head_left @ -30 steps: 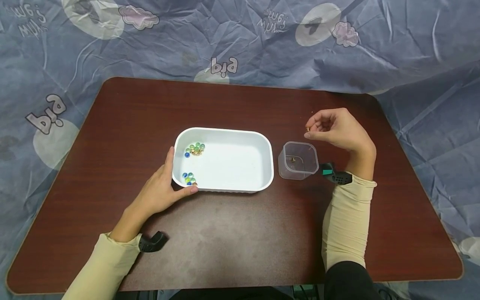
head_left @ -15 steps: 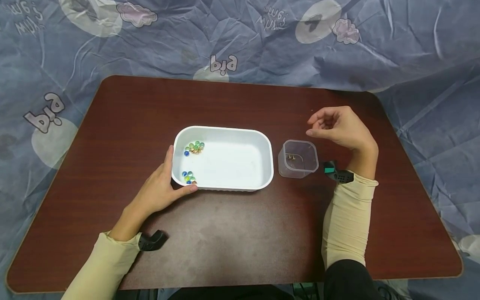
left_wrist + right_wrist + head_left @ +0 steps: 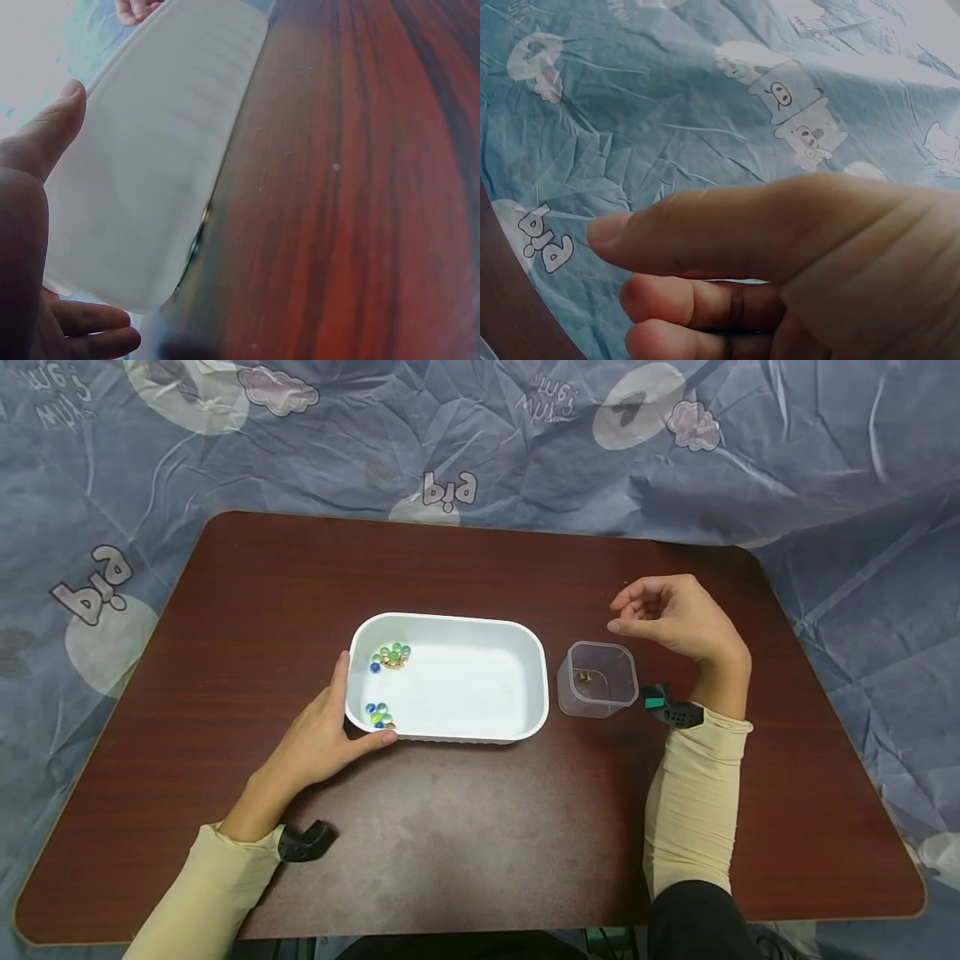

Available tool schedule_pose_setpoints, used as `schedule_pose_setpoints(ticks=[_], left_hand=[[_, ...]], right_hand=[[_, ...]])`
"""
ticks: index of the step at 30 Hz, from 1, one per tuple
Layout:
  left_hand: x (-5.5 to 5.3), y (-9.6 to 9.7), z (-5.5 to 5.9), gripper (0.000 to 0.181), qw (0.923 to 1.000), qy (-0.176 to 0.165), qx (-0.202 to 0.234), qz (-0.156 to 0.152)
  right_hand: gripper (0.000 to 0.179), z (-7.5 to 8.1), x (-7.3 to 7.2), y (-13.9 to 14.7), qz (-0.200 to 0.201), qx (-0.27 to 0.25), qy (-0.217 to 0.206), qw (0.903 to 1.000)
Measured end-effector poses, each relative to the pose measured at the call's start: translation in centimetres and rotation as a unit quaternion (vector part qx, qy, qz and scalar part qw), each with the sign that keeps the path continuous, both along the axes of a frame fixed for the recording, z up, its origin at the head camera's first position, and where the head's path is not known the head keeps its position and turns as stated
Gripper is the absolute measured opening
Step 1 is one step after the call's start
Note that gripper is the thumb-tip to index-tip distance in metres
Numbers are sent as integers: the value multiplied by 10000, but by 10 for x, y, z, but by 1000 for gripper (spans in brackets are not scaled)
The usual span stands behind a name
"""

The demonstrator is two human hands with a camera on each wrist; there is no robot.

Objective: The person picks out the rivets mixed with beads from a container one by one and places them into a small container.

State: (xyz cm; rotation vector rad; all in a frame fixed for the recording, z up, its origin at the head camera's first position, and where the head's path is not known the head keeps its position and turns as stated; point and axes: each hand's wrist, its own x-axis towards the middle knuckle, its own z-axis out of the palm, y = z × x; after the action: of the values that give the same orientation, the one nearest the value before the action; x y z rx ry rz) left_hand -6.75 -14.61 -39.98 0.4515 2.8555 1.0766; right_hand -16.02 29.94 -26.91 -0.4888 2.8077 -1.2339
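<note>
A white tray [image 3: 450, 681] lies on the table, with my left hand [image 3: 315, 731] gripping its near left corner. The thumb is along the front rim and the fingers lie along the left side. Inside the tray's left part are two clusters of glass marbles, green and blue; the far cluster [image 3: 385, 653] has small gold pieces beside it. To the tray's right stands a clear plastic container [image 3: 609, 689] with small gold pieces [image 3: 584, 677] at its bottom. My right hand [image 3: 678, 614] hovers beyond the container, fingers loosely curled, nothing between thumb and fingertips.
The brown table [image 3: 450, 827] has rounded corners and a light worn patch in front of the tray. A blue printed cloth [image 3: 525, 452] hangs behind it and at the sides. Black bands [image 3: 306, 842] are worn on both wrists.
A second ago the right hand pinched a small gold piece above the container; it has let go, and a second gold piece now lies inside. The left hand and tray have stayed put.
</note>
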Motion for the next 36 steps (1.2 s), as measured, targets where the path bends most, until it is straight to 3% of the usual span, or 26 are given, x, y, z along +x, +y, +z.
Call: schedule_pose_setpoints(ticks=[18,36], left_hand=[[1,1,-2,122,10000,-9,-2,-15],[0,0,1,123,10000,4,37,7]], right_hand=[[16,-6,-3,-8,143,44,-93,9998],[14,-1,-12,-45,424,60,-99,9990]])
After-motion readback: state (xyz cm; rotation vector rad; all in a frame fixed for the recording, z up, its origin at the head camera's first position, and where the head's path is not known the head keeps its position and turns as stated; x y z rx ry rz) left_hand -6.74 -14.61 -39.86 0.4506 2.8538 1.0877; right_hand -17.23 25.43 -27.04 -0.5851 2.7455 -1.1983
